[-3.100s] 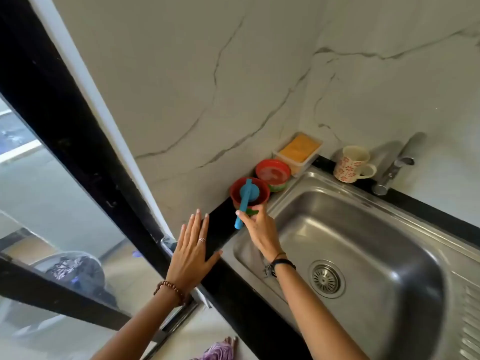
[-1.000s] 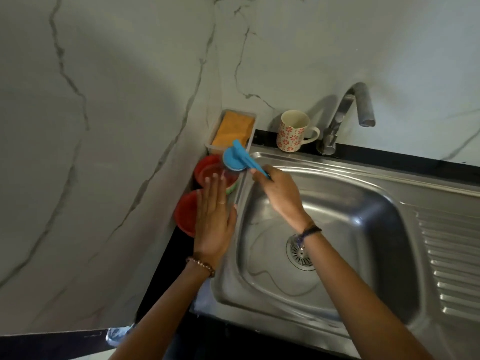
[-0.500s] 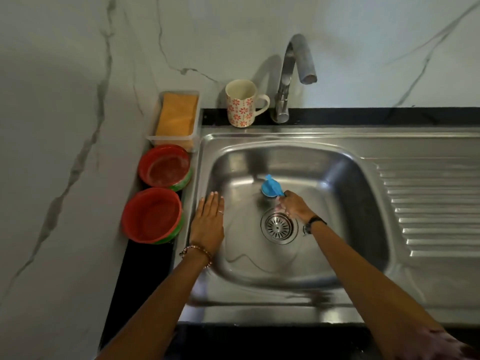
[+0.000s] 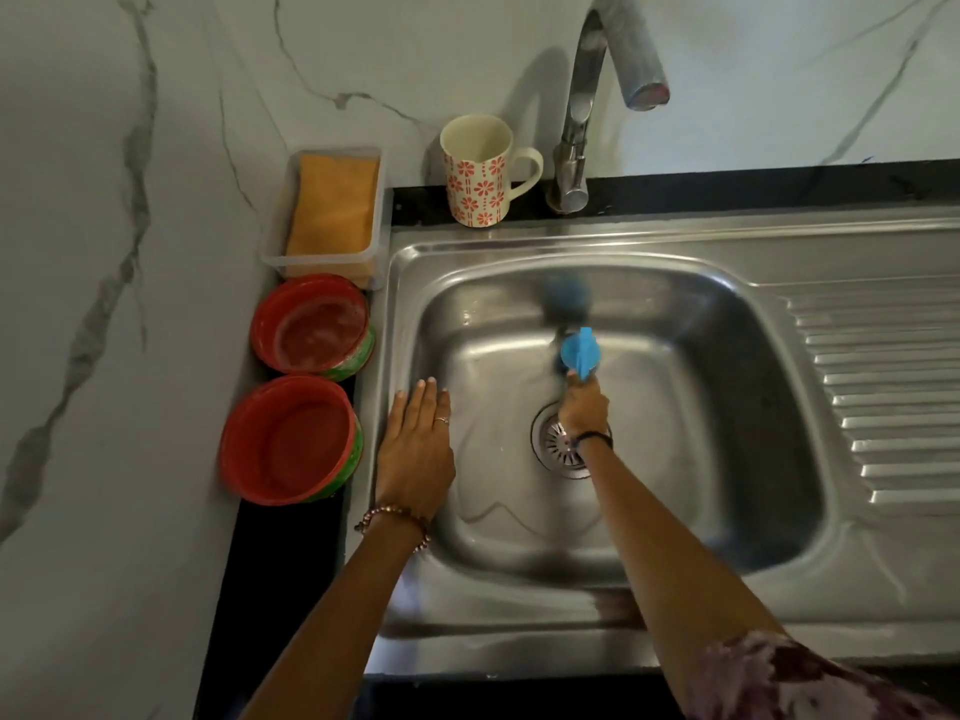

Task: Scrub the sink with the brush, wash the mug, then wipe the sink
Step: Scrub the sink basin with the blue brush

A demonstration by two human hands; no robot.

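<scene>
1. Marble-look wall behind steel sink (image 4: 857, 262) w/ black bench (image 4: 270, 589) strip on its left.
2. Right hand (image 4: 583, 405) in basin, fingers curled round blue brush (image 4: 579, 351) handle; brush head at basin floor nr back wall, blurred.
3. Left hand (image 4: 415, 449) flat on sink's left edge, fingers straight & together.
4. Floral mug (image 4: 480, 174) upright on back ledge, just left of tap (image 4: 582, 122).
5. Two red bowls (image 4: 291, 439) + tub w/ orange sponge (image 4: 332, 205) left of sink.

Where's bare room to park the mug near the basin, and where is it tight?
Free: the ribbed drainboard right of the basin, and the basin floor between the left hand and the drain. Tight: the left counter strip, filled by two red bowls and the sponge tray; the mug crowds the tap.
</scene>
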